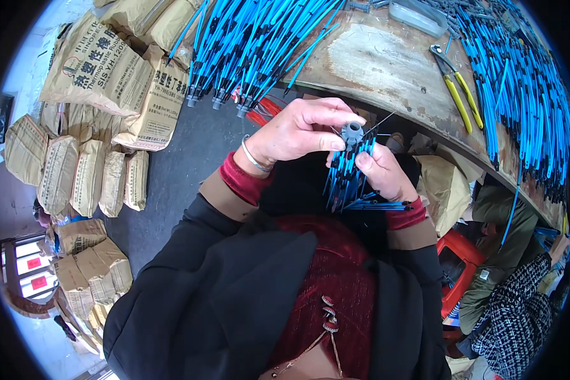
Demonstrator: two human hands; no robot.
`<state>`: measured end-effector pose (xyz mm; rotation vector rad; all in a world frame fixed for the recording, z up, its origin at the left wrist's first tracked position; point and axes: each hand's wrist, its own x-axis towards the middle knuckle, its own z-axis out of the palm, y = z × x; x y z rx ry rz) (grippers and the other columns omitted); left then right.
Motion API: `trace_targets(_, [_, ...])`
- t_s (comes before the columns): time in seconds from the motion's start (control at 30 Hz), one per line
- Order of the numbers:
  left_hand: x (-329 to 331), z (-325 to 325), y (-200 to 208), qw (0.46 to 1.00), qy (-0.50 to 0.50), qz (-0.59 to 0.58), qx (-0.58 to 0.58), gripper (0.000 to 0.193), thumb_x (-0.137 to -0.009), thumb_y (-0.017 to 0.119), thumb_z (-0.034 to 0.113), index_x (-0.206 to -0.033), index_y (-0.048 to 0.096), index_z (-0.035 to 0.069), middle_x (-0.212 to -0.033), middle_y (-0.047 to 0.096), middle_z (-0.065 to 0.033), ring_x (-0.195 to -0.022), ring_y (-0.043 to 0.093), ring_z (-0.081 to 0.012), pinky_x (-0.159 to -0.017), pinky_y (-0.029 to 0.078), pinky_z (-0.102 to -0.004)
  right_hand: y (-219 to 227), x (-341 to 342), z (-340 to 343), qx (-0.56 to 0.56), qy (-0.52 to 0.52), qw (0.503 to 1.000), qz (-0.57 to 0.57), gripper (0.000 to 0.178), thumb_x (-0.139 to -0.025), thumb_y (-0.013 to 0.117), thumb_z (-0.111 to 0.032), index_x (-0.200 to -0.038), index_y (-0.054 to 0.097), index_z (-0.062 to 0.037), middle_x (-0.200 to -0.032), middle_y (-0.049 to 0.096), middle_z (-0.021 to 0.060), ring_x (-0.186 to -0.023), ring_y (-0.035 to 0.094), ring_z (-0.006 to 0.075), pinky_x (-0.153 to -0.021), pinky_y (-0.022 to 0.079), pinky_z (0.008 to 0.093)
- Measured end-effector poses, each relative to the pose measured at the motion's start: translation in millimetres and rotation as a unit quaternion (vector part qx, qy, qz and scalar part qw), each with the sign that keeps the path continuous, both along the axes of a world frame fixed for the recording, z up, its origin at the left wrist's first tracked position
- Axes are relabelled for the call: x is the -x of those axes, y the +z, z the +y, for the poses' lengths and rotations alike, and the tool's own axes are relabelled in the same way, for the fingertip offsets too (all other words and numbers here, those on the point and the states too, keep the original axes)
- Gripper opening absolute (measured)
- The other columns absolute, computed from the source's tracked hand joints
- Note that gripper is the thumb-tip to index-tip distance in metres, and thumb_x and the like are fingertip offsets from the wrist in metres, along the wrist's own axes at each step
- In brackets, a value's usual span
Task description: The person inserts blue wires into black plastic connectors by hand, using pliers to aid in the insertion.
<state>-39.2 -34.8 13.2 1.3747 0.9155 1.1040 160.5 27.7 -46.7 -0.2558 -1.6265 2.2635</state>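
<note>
At upper centre, the left hand (297,131) pinches a grey cap (353,134); the right hand (388,173), partly hidden, grips blue rods (346,175).

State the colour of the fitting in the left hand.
The fitting is grey; head view shows best.

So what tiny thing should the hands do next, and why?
Maybe turn the grey fitting slightly: the left hand pinches it and the right hand holds the blue-and-black rods just below, so one could probably twist while the other steadies.
</note>
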Motion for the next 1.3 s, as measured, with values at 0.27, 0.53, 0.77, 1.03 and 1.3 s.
trace_targets(0.27, [-42.9, -6.2, -30.7, 0.940, 0.310, -0.125, 0.070, 0.049, -0.081, 0.067, 0.004, -0.126, 0.048, -0.002, -0.103, 0.063, -0.0082, -0.091, 0.061, -0.0143, -0.082, 0.049, -0.0257, -15.1, -7.3, -2.0, -0.015, -0.125, 0.989, -0.082, 0.038, -0.095, 0.049, -0.032, -0.114, 0.054, -0.0001, -0.100, 0.062, 0.0059, -0.090, 0.059, 0.0133, -0.083, 0.046, 0.0273])
trace_targets(0.53, [-79.7, -7.1, -27.5, 0.815, 0.493, 0.274, -0.133, 0.035, -0.079, 0.069, 0.004, -0.111, 0.058, -0.007, -0.086, 0.068, -0.0108, -0.078, 0.065, -0.0116, -0.066, 0.051, -0.0260, 0.6, 22.2, -25.5, -0.180, -0.303, 0.921, -0.164, 0.028, -0.095, 0.047, -0.026, -0.108, 0.056, -0.0018, -0.086, 0.062, 0.0116, -0.076, 0.059, 0.0204, -0.070, 0.046, 0.0315])
trace_targets(0.77, [-65.2, -12.3, -29.1, 0.876, 0.459, 0.131, -0.065, 0.029, -0.085, 0.062, 0.001, -0.114, 0.060, -0.005, -0.096, 0.067, -0.0073, -0.084, 0.059, -0.0075, -0.072, 0.049, -0.0226, -2.3, 34.0, -42.0, -0.252, -0.409, 0.871, -0.105, 0.026, -0.094, 0.050, -0.022, -0.106, 0.055, 0.0008, -0.086, 0.062, 0.0176, -0.077, 0.062, 0.0315, -0.069, 0.048, 0.0364])
trace_targets(1.03, [-50.5, -19.2, -33.1, 0.901, 0.420, 0.048, -0.102, 0.032, -0.082, 0.066, 0.004, -0.112, 0.061, -0.003, -0.080, 0.067, -0.0050, -0.071, 0.059, -0.0050, -0.062, 0.047, -0.0209, 0.4, 22.7, -35.7, -0.340, -0.354, 0.866, -0.099, 0.021, -0.092, 0.052, -0.017, -0.102, 0.053, 0.0013, -0.077, 0.060, 0.0181, -0.066, 0.059, 0.0376, -0.059, 0.047, 0.0402])
trace_targets(1.3, [-29.1, -22.6, -26.2, 0.910, 0.368, 0.111, -0.155, 0.030, -0.086, 0.062, 0.008, -0.113, 0.059, -0.004, -0.077, 0.065, -0.0074, -0.068, 0.058, -0.0062, -0.062, 0.048, -0.0228, 11.5, 27.2, -15.4, -0.445, -0.241, 0.851, -0.141, 0.023, -0.089, 0.056, -0.015, -0.102, 0.050, 0.0027, -0.073, 0.059, 0.0193, -0.065, 0.059, 0.0386, -0.058, 0.047, 0.0436])
